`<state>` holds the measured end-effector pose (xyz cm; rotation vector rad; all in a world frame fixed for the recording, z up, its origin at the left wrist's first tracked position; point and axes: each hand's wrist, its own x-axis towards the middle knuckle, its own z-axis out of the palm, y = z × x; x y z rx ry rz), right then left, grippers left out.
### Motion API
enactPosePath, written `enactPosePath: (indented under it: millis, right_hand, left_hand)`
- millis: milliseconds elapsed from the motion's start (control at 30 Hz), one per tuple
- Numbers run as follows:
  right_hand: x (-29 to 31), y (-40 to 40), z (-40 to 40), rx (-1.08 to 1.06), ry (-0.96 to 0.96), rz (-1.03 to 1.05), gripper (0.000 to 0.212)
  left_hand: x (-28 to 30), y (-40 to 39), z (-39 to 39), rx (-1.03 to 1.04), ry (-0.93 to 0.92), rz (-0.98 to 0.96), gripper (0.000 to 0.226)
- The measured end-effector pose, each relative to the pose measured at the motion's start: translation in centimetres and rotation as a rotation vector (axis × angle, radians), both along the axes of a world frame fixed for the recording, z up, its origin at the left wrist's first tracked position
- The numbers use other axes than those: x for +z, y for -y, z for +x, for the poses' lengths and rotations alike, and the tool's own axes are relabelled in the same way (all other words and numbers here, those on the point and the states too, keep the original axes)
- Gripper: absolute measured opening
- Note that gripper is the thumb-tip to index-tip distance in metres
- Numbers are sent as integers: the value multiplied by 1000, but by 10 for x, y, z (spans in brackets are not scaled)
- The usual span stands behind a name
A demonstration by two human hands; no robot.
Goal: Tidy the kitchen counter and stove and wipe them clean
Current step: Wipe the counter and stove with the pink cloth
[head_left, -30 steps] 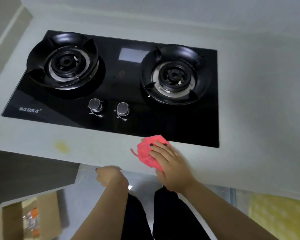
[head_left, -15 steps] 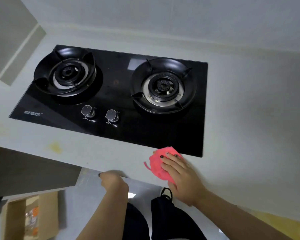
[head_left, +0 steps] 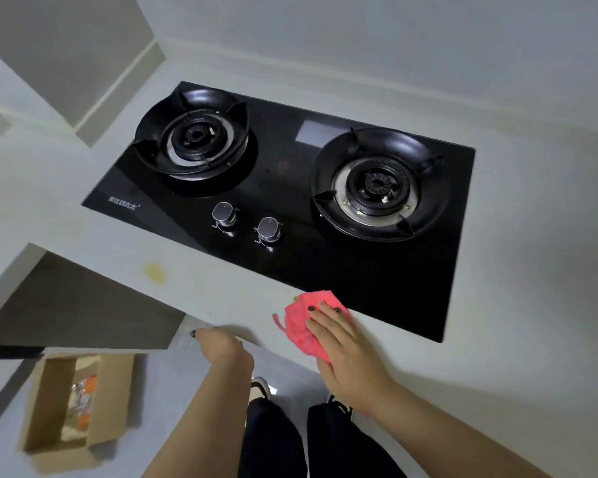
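Observation:
A black glass two-burner gas stove (head_left: 290, 188) is set into the pale grey counter (head_left: 532, 270). A pink cloth (head_left: 299, 322) lies on the counter strip in front of the stove's near right part. My right hand (head_left: 346, 353) presses flat on the cloth with straight fingers. At the counter's front edge, my left hand (head_left: 221, 346) curls its fingers around the rim, and most of those fingers are hidden underneath. A yellowish stain (head_left: 154, 270) marks the counter to the left of the cloth.
Two round knobs (head_left: 246, 220) sit at the stove's front middle. An open cardboard box (head_left: 73, 405) with packets inside stands on the floor at lower left. A wall runs behind the counter, and a dark recess opens under it at left.
The view has swung, so the stove now sits further right and tilted. My right hand with the cloth stays near the stove's front edge. My left hand keeps its hold on the counter edge.

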<state>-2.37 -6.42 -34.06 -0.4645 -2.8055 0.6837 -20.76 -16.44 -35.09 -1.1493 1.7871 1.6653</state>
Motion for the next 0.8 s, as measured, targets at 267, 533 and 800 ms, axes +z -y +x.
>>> enactPosePath:
  millis: [267, 533, 800]
  right_hand:
    - [4, 22, -76, 48, 74, 6, 52]
    - [2, 52, -142, -39, 22, -5, 49]
    - [1, 100, -250, -185, -27, -43, 48]
  left_hand:
    - [0, 18, -24, 132, 29, 115, 43]
    - [-7, 35, -104, 180, 109, 116, 24]
    - [-22, 77, -187, 62, 142, 199, 36]
